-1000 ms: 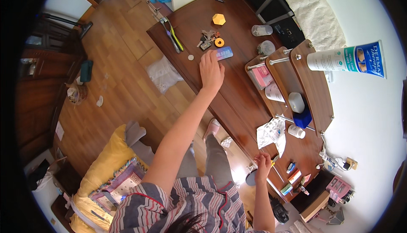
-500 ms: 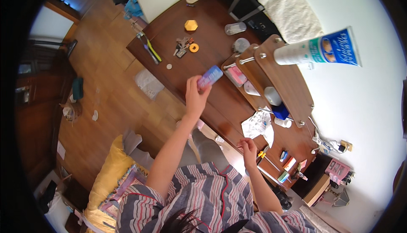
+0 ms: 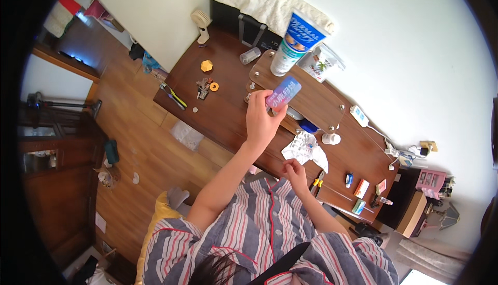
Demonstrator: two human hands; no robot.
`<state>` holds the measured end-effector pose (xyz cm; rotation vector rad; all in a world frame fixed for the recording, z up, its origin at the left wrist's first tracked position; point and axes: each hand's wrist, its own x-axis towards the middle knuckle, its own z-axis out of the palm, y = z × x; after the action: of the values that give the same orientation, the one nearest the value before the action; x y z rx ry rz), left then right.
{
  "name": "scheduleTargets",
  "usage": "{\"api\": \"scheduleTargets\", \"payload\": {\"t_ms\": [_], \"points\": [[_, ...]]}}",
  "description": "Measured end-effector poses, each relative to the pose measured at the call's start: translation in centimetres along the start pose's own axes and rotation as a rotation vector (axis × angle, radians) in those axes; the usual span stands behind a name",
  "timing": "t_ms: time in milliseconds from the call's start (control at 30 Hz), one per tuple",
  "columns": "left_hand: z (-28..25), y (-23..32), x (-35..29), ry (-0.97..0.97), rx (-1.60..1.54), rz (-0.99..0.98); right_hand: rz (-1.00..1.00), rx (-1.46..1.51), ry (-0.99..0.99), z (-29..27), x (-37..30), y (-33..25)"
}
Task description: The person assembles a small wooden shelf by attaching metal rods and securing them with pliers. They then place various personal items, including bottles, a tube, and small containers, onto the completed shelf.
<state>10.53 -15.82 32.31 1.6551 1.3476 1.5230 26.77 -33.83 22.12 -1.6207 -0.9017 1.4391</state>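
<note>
My left hand (image 3: 260,120) is raised above the desk, gripping a small blue-and-purple box (image 3: 285,92) between thumb and fingers. The box is tilted, with pale lettering on its face, and overlaps the wooden shelf (image 3: 316,94) behind it. Near the desk's front edge, my right hand (image 3: 295,174) has its fingers curled in and nothing visible in them. Just beyond it lies a creased white printed sheet (image 3: 301,147). Yellow-handled pliers (image 3: 317,183) are to its right. On the shelf top stands a blue-and-white squeeze tube (image 3: 294,46).
The brown desk (image 3: 179,80) carries keys (image 3: 203,89), a yellow hexagonal object (image 3: 207,65), a clear container (image 3: 250,56), toothbrushes (image 3: 175,96) at its left edge and a white bottle (image 3: 331,138). A small fan (image 3: 201,24) stands at the back. Small boxes (image 3: 361,188) lie right.
My left hand has lifted the box up and to the right, from beside the shelf to in front of its top. My right hand stays near the desk edge, its fingers more curled. The view has shifted.
</note>
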Motion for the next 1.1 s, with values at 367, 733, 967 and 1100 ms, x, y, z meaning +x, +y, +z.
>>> {"api": "scheduleTargets", "payload": {"t_ms": [367, 733, 967, 1100], "points": [[-0.9, -1.1, 1.6, -0.150, 0.299, 0.192, -0.096, 0.177, 0.057, -1.9, -0.7, -1.2], [-3.6, -1.2, 5.4, -0.530, 0.239, 0.383, -0.135, 0.242, 0.231, -0.7, -1.9, -1.6], [-6.7, -5.6, 0.6, -0.649, 0.050, 0.250, -0.113, 0.314, 0.335, 1.3, -4.0, -0.9], [-3.8, -9.2, 0.7, -0.531, 0.123, 0.278, -0.117, 0.333, 0.346, 2.5, -5.0, 0.4]]}}
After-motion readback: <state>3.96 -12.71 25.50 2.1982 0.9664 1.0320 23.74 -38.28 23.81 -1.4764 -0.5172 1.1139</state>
